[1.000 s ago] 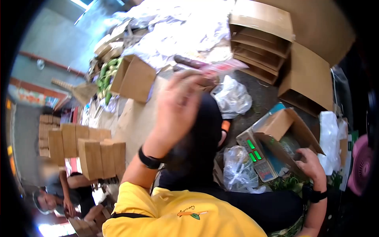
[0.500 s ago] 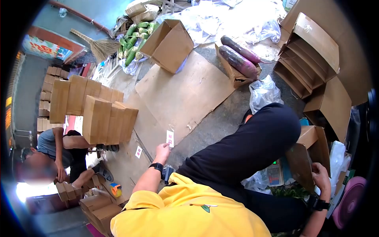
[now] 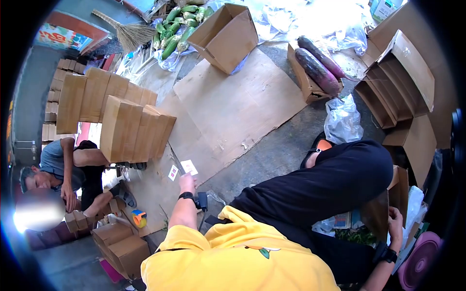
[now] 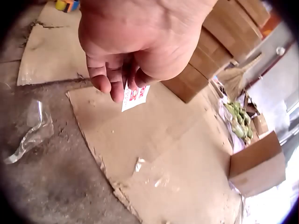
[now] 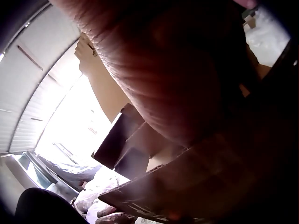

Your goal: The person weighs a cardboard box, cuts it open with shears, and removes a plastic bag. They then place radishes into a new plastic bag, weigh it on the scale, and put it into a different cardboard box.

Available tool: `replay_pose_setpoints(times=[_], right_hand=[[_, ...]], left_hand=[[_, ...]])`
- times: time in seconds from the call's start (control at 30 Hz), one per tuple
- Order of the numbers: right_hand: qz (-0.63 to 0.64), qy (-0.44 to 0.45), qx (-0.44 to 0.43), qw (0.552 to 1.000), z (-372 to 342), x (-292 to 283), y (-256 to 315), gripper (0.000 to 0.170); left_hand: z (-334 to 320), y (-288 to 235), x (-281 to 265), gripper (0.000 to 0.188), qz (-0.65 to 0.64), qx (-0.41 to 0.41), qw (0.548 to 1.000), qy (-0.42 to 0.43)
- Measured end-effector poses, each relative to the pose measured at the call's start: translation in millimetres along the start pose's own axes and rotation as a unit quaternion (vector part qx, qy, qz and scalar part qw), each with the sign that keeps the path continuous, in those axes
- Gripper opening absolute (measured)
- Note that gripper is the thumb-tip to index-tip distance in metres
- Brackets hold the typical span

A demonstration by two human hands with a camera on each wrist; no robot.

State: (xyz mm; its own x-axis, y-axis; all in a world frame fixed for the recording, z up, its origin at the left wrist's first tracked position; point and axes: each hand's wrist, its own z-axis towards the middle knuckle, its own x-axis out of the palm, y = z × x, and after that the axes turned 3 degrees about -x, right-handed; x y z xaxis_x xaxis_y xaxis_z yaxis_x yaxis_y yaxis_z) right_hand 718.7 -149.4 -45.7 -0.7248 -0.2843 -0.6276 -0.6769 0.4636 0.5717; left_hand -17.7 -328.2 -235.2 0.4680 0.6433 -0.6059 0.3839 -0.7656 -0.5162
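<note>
My left hand (image 3: pixel 187 183) is low over the cardboard on the floor, its fingers pinching a white card with red print (image 4: pixel 136 97). Beside it on the cardboard sheet lies another small printed card (image 3: pixel 173 172). At the right, my right hand (image 3: pixel 395 227) grips the edge of an open cardboard box (image 3: pixel 376 217) beside my leg. Its fingers are mostly in shadow in the right wrist view, where the box's edge (image 5: pixel 154 171) crosses below the palm.
Two long purple radishes (image 3: pixel 318 70) lie on a carton beside a plastic bag (image 3: pixel 342 119). Green vegetables (image 3: pixel 175 30) are heaped behind an open box (image 3: pixel 224 39). A seated person (image 3: pixel 80 169) is at the left near stacked cartons (image 3: pixel 124 128). A tape roll (image 3: pixel 139 218) sits nearby.
My left hand has swung from in front of my knee out to the left and down, bringing the card to the floor cardboard. My right hand has stayed at the box.
</note>
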Motion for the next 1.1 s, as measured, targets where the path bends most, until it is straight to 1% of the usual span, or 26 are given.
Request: replay_pose_setpoints(times=[0.07,0.13,0.2,0.23,0.27,0.3,0.33,0.37,0.4,0.43,0.47,0.5,0.53,0.57,0.63,0.67,0.7,0.77,0.8,0.83,0.9,0.93,0.97,1.03,1.07,1.1], right_hand=[[0.024,-0.006,0.012,1.0,1.9,-0.3,-8.4,0.021],[0.02,-0.013,0.012,1.0,1.8,0.4,-10.0,0.021],[0.015,-0.025,0.018,0.999,5.2,-0.9,-17.5,0.021],[-0.023,-0.026,0.006,0.999,11.6,-1.5,-27.7,0.022],[-0.062,-0.037,0.003,0.997,9.1,-3.7,-36.8,0.025],[-0.067,-0.048,-0.022,0.996,5.6,0.0,-30.9,0.023],[-0.098,-0.054,-0.026,0.993,-0.7,2.6,-14.0,0.023],[-0.14,-0.063,-0.022,0.988,-10.7,6.1,9.9,0.024],[-0.119,-0.087,-0.005,0.989,-10.1,6.0,-3.7,0.027],[-0.099,-0.089,0.004,0.991,-8.2,7.9,-8.4,0.029],[-0.104,-0.085,-0.001,0.991,-9.8,6.6,-11.8,0.029],[-0.025,-0.092,0.011,0.995,-12.7,10.3,-6.9,0.03],[-0.021,-0.096,0.032,0.995,-13.3,12.5,-5.7,0.03],[0.0,-0.098,0.057,0.994,-17.1,14.9,4.2,0.031],[0.002,-0.071,0.055,0.996,-10.5,17.1,-13.1,0.029],[-0.003,-0.059,0.049,0.997,-9.0,16.2,-20.2,0.028],[0.002,-0.068,0.051,0.996,-9.6,12.8,-16.7,0.028],[-0.067,-0.002,0.035,0.997,-12.2,7.9,-7.9,0.026],[-0.059,-0.012,0.038,0.997,-11.4,6.1,-9.0,0.026],[-0.096,0.005,0.013,0.995,-10.8,4.5,-10.4,0.025],[-0.187,0.031,-0.034,0.981,-6.9,1.5,-10.1,0.022],[-0.179,0.023,-0.031,0.983,-5.4,0.6,-10.2,0.022],[-0.221,0.03,-0.028,0.974,-4.0,0.2,-10.8,0.022],[-0.293,0.028,-0.014,0.956,-6.3,2.1,-4.4,0.023],[-0.285,0.022,-0.01,0.958,-9.0,3.8,-1.8,0.023],[-0.331,0.006,-0.013,0.944,-11.8,5.9,0.0,0.023]], left_hand=[[17.5,6.4,-18.6,0.022,-0.06,-0.048,0.996,-0.044],[22.3,4.4,-34.1,0.025,-0.116,-0.08,0.988,-0.069],[23.3,2.7,-52.7,0.025,-0.125,-0.084,0.986,-0.07],[28.3,3.1,-56.7,0.025,-0.135,-0.085,0.985,-0.065],[45.7,13.0,-68.3,0.027,-0.138,-0.083,0.986,-0.04],[72.9,29.4,-77.9,0.028,-0.154,-0.078,0.985,-0.019],[101.0,42.2,-85.0,0.03,-0.168,-0.081,0.982,0.016],[200.1,99.9,-113.6,0.032,-0.076,-0.048,0.985,0.148],[131.5,52.5,-95.0,0.034,-0.086,-0.12,0.985,0.088],[140.2,45.5,-88.0,0.035,-0.014,-0.098,0.992,0.073],[143.4,42.7,-86.7,0.036,0.077,-0.048,0.99,0.111],[108.1,18.5,-69.8,0.035,0.079,-0.058,0.992,0.079],[83.5,-5.0,-50.4,0.034,0.076,-0.066,0.994,0.038],[86.0,-21.5,-32.2,0.034,0.084,-0.055,0.994,0.053],[81.6,-58.0,-7.1,0.03,0.041,0.111,0.987,0.113],[73.8,-82.2,10.8,0.029,0.059,0.186,0.973,0.121],[42.4,-125.7,33.1,0.028,0.077,0.259,0.954,0.127],[-56.2,-200.7,64.6,0.029,0.039,0.349,0.916,0.192],[-90.8,-231.4,79.4,0.028,0.046,0.399,0.89,0.215],[-125.7,-259.3,92.6,0.027,0.053,0.447,0.861,0.236],[-232.3,-298.5,111.1,0.024,0.024,0.566,0.749,0.342],[-282.7,-309.6,118.7,0.022,0.036,0.595,0.71,0.375],[-329.4,-314.7,127.5,0.021,0.048,0.622,0.668,0.406],[-410.5,-310.6,149.7,0.021,0.08,0.667,0.544,0.502],[-456.8,-301.0,156.9,0.022,0.121,0.687,0.489,0.524],[-491.0,-287.9,170.5,0.021,0.148,0.69,0.437,0.557]])
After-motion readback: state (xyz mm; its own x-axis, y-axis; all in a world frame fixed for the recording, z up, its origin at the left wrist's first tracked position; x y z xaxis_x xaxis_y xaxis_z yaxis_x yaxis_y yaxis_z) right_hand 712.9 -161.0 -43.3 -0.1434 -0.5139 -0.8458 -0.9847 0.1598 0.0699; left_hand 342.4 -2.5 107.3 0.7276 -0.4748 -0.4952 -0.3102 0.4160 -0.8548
